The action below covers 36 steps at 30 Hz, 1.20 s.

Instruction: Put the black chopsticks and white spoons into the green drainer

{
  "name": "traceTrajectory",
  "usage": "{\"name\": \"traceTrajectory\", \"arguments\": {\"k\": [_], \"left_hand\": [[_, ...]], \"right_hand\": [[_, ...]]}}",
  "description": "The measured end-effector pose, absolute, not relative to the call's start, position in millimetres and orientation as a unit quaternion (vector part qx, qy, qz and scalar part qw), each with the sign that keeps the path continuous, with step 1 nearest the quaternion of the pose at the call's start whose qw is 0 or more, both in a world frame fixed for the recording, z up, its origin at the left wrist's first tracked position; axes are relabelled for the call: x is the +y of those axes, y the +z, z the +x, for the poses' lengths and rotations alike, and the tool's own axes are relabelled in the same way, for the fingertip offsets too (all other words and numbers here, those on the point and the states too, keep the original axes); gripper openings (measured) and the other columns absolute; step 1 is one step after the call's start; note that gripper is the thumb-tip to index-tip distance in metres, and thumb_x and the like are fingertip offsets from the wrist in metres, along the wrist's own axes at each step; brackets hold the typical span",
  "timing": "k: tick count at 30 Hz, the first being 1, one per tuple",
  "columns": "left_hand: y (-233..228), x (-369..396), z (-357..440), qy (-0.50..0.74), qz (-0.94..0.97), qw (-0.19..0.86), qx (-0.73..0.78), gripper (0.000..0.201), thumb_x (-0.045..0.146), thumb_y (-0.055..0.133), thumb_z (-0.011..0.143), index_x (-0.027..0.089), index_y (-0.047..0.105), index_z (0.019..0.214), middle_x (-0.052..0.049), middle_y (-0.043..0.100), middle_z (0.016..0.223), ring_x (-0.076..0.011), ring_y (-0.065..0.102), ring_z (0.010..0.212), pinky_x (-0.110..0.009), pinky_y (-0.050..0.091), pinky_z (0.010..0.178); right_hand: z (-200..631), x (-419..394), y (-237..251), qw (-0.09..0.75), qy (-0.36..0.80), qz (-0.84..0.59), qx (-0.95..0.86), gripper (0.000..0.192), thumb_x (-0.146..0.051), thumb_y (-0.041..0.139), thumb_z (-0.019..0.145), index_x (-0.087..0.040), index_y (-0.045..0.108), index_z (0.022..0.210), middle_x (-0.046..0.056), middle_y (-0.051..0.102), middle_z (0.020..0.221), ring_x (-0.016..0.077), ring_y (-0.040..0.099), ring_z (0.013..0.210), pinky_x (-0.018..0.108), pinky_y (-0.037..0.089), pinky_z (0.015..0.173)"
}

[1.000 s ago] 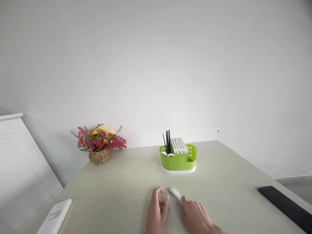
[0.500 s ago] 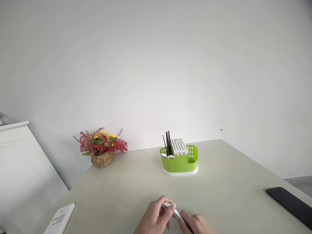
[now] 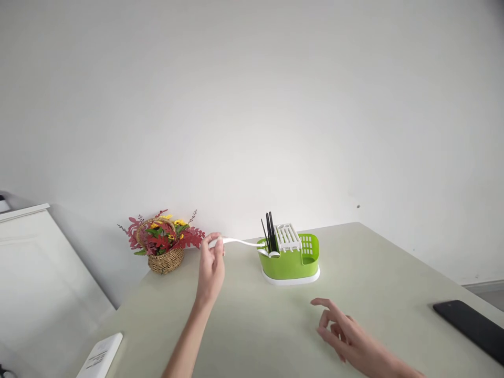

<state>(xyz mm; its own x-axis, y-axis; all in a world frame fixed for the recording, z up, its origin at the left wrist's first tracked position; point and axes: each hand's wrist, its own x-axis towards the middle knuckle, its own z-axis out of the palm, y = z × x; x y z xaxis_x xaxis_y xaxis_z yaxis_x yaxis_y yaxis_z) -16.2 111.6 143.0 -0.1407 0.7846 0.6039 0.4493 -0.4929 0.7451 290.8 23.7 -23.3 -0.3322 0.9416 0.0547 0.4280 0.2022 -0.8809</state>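
Observation:
My left hand (image 3: 211, 268) pinches a white spoon (image 3: 241, 242) at its bowl end, to the left of a green utensil caddy (image 3: 289, 266) on a white base. The spoon's thin handle points right, and its tip overlaps the caddy's left rim; whether it touches cannot be made out. Black chopsticks (image 3: 270, 233) stand upright in the caddy's left part, with white spoons (image 3: 274, 254) beside them at the rim. A slotted white rack (image 3: 289, 237) sits across the caddy's middle. In front of the caddy, my right hand (image 3: 342, 333) hovers with fingers loosely bent and apart, holding nothing.
A wicker basket (image 3: 166, 261) of red and yellow flowers stands at the table's back left. At the left front lies a white slab with print (image 3: 101, 356). A black phone-like slab (image 3: 470, 326) lies at the right. Beyond the table's left edge is a white cabinet (image 3: 39, 273).
My left hand has carried the spoon forward and left, up to the caddy's left side. The right hand has let go of the spoon, moved right and opened.

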Motion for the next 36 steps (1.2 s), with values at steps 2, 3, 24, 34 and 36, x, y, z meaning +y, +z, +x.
{"name": "traceTrajectory", "arguments": {"k": [2, 3, 24, 34, 36], "left_hand": [[141, 139, -11, 0.578, 0.66, 0.106, 0.469, 0.035, 0.053, 0.04, 0.103, 0.023, 0.047, 0.12, -0.005, 0.062, 0.1, -0.0181, 0.06, 0.086, -0.032, 0.051, 0.081], [139, 151, -7, 0.569, 0.672, 0.09, 0.464, 0.034, 0.051, 0.039, 0.104, 0.022, 0.047, 0.12, -0.009, 0.061, 0.111, -0.0189, 0.061, 0.093, -0.034, 0.05, 0.087], [58, 234, 14, 0.388, 0.787, 0.21, 0.431, 0.037, 0.05, 0.043, 0.102, 0.023, 0.061, 0.12, -0.01, 0.065, 0.12, -0.0248, 0.06, 0.116, -0.042, 0.047, 0.103], [45, 216, 5, 0.477, 0.695, 0.231, 0.486, 0.05, 0.059, 0.032, 0.103, 0.022, 0.054, 0.128, -0.009, 0.067, 0.115, -0.0158, 0.061, 0.077, -0.034, 0.052, 0.083], [26, 206, -6, 0.494, 0.662, 0.231, 0.514, 0.052, 0.063, 0.034, 0.101, 0.02, 0.051, 0.125, -0.008, 0.065, 0.108, -0.0152, 0.059, 0.071, -0.033, 0.052, 0.076]], "right_hand": [[304, 30, -45, 0.321, 0.418, -0.481, -0.701, 0.042, -0.053, 0.036, 0.101, -0.033, 0.038, 0.138, -0.004, 0.06, 0.094, 0.0094, 0.054, 0.061, 0.028, 0.05, 0.07], [310, 32, -54, 0.329, 0.43, -0.48, -0.69, 0.043, -0.055, 0.036, 0.101, -0.031, 0.038, 0.137, -0.004, 0.059, 0.09, 0.0088, 0.053, 0.057, 0.028, 0.049, 0.065], [321, 33, -74, 0.406, 0.418, -0.532, -0.615, 0.044, -0.06, 0.039, 0.099, -0.024, 0.048, 0.123, -0.007, 0.052, 0.07, 0.012, 0.047, 0.057, 0.026, 0.038, 0.056], [321, 31, -74, 0.393, 0.387, -0.556, -0.622, 0.038, -0.054, 0.039, 0.1, -0.024, 0.054, 0.118, -0.006, 0.052, 0.068, 0.0122, 0.046, 0.058, 0.026, 0.04, 0.057], [321, 30, -76, 0.398, 0.381, -0.558, -0.621, 0.038, -0.053, 0.04, 0.099, -0.024, 0.057, 0.116, -0.006, 0.053, 0.068, 0.0121, 0.048, 0.056, 0.025, 0.041, 0.056]]}}
